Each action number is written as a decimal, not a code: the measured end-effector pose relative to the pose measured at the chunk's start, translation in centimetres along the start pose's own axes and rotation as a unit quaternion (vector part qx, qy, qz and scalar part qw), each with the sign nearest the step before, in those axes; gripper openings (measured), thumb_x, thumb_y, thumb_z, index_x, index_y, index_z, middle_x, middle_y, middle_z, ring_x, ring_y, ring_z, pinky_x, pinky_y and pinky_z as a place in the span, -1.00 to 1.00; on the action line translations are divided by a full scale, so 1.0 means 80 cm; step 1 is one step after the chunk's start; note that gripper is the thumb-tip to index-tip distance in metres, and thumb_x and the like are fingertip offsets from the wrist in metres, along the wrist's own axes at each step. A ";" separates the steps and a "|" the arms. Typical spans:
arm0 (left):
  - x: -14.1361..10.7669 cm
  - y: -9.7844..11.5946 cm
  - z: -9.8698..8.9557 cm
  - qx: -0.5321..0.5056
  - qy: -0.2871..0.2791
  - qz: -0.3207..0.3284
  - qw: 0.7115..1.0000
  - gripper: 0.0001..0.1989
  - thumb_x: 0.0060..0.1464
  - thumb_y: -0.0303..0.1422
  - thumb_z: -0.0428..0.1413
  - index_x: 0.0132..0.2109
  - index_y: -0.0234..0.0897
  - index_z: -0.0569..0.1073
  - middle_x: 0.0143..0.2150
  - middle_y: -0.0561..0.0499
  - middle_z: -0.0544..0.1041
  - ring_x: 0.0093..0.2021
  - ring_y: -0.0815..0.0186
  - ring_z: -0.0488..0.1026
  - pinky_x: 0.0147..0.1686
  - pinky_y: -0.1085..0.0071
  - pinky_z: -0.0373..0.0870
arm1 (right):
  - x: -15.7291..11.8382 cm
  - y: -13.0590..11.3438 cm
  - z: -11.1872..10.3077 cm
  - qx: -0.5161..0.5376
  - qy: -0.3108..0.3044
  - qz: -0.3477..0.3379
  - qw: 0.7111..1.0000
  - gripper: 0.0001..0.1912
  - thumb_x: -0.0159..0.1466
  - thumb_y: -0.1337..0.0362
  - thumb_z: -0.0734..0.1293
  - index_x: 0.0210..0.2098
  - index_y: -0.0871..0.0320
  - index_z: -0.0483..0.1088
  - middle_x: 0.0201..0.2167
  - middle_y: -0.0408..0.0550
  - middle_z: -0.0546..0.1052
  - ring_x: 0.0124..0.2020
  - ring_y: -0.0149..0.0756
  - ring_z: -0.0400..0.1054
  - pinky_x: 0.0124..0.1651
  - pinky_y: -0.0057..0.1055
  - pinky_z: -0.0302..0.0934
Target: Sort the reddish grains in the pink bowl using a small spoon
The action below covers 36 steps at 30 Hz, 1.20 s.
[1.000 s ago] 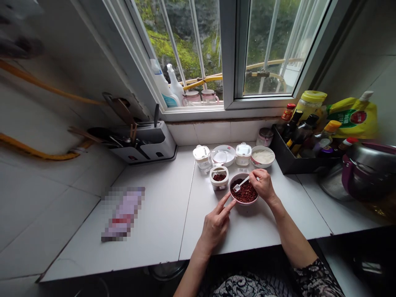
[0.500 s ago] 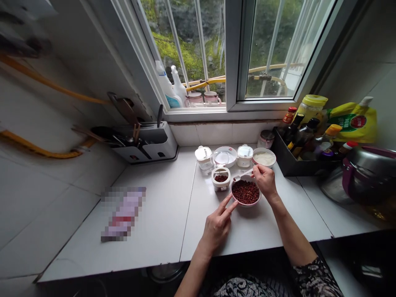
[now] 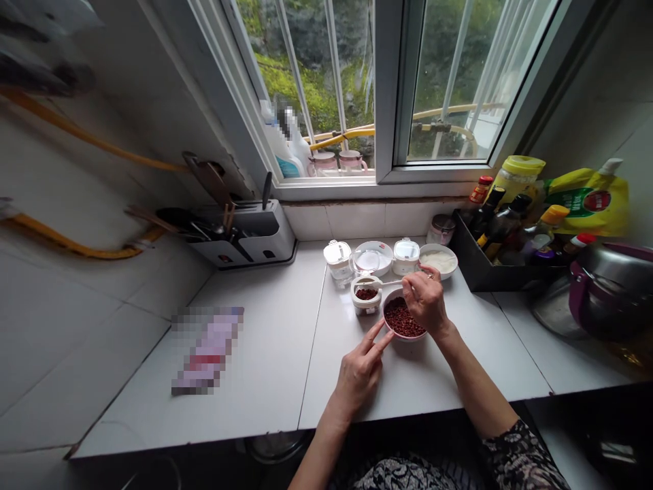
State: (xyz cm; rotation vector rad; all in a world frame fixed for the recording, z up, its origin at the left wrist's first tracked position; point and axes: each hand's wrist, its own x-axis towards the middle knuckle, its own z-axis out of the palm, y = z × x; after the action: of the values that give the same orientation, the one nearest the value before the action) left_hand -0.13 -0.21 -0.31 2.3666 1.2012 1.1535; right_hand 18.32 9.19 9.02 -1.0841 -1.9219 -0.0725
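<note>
My right hand (image 3: 424, 299) pinches a small white spoon (image 3: 390, 283), its handle pointing left and its head over a small clear jar (image 3: 366, 309) with a pale rim. Dark red grains (image 3: 403, 317), which look like Sichuan peppercorns, fill a pink-rimmed bowl (image 3: 409, 339); more of them lie in the jar. The right hand is above the bowl's right side and hides part of it. Against the bowl's near left edge rest the outstretched index and middle fingers of my left hand (image 3: 360, 378). Whether the spoon carries any grains I cannot make out.
Behind stand two lidded jars (image 3: 337, 256), a white dish (image 3: 374, 258) and a bowl of white contents (image 3: 439, 261). A black box of bottles (image 3: 503, 275) and a metal pot (image 3: 612, 279) are right. A utensil holder (image 3: 268, 238) and a blurred purple packet (image 3: 209, 354) are left.
My right hand has moved left with the spoon, from over the bowl to the jar. My left hand keeps its place at the bowl. The view has shifted slightly.
</note>
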 end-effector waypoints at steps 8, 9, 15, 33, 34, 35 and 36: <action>-0.001 0.002 -0.002 -0.013 -0.008 -0.012 1.000 -0.27 0.15 -0.69 -0.07 0.39 -0.02 0.21 0.38 -0.12 0.30 0.05 0.29 0.57 0.01 0.40 0.56 | -0.025 0.038 -0.010 0.001 0.004 0.048 0.999 -0.65 0.32 0.33 0.18 -0.61 0.07 0.18 -0.66 -0.22 0.35 -0.56 -0.35 0.21 0.03 -0.23 0.18; -0.001 0.002 -0.002 -0.013 -0.009 -0.013 1.000 -0.27 0.15 -0.68 -0.07 0.39 -0.02 0.21 0.39 -0.12 0.29 0.04 0.29 0.58 0.00 0.40 0.56 | -0.028 0.039 -0.007 0.000 -0.013 0.047 0.999 -0.65 0.31 0.32 0.18 -0.61 0.07 0.17 -0.66 -0.22 0.35 -0.56 -0.37 0.19 0.04 -0.23 0.18; -0.001 0.001 -0.003 -0.005 -0.011 -0.008 1.000 -0.30 0.17 -0.67 -0.08 0.38 -0.05 0.22 0.38 -0.14 0.30 0.06 0.29 0.57 0.00 0.41 0.56 | -0.035 0.035 0.008 0.015 -0.080 0.062 0.995 -0.64 0.31 0.32 0.18 -0.62 0.09 0.17 -0.68 -0.25 0.36 -0.59 -0.41 0.13 0.06 -0.25 0.17; -0.001 0.001 -0.003 -0.004 -0.010 -0.007 1.000 -0.29 0.16 -0.67 -0.08 0.38 -0.03 0.21 0.38 -0.12 0.30 0.03 0.30 0.59 -0.03 0.42 0.58 | -0.030 0.045 -0.003 0.081 -0.038 0.172 0.981 -0.61 0.30 0.24 0.18 -0.67 0.06 0.18 -0.68 -0.16 0.39 -0.54 -0.33 0.27 -0.31 -0.37 0.18; -0.001 0.001 -0.003 -0.003 -0.010 -0.007 1.000 -0.29 0.16 -0.68 -0.08 0.38 -0.03 0.21 0.38 -0.12 0.30 0.03 0.30 0.58 -0.02 0.42 0.58 | -0.030 0.045 -0.003 0.087 -0.037 0.177 0.980 -0.61 0.30 0.24 0.18 -0.67 0.06 0.18 -0.68 -0.16 0.39 -0.54 -0.34 0.27 -0.33 -0.38 0.17; -0.001 0.000 -0.003 -0.003 -0.011 -0.008 1.000 -0.29 0.16 -0.68 -0.08 0.38 -0.03 0.21 0.39 -0.11 0.29 0.04 0.30 0.58 -0.02 0.42 0.57 | -0.031 0.045 -0.003 0.089 -0.037 0.180 0.979 -0.61 0.30 0.24 0.18 -0.67 0.06 0.18 -0.69 -0.16 0.38 -0.55 -0.34 0.27 -0.34 -0.38 0.17; -0.002 0.000 -0.003 -0.004 -0.012 -0.008 1.000 -0.28 0.16 -0.67 -0.08 0.38 -0.02 0.21 0.39 -0.11 0.29 0.05 0.30 0.58 -0.01 0.42 0.57 | -0.031 0.045 -0.003 0.089 -0.036 0.180 0.979 -0.61 0.30 0.24 0.18 -0.67 0.07 0.18 -0.69 -0.16 0.38 -0.55 -0.34 0.27 -0.34 -0.38 0.17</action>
State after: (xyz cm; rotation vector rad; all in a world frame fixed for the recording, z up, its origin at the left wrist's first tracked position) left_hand -0.33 -0.35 -0.23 2.3534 1.2038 1.1182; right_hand 21.58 9.69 6.13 -1.3070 -1.7272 0.3393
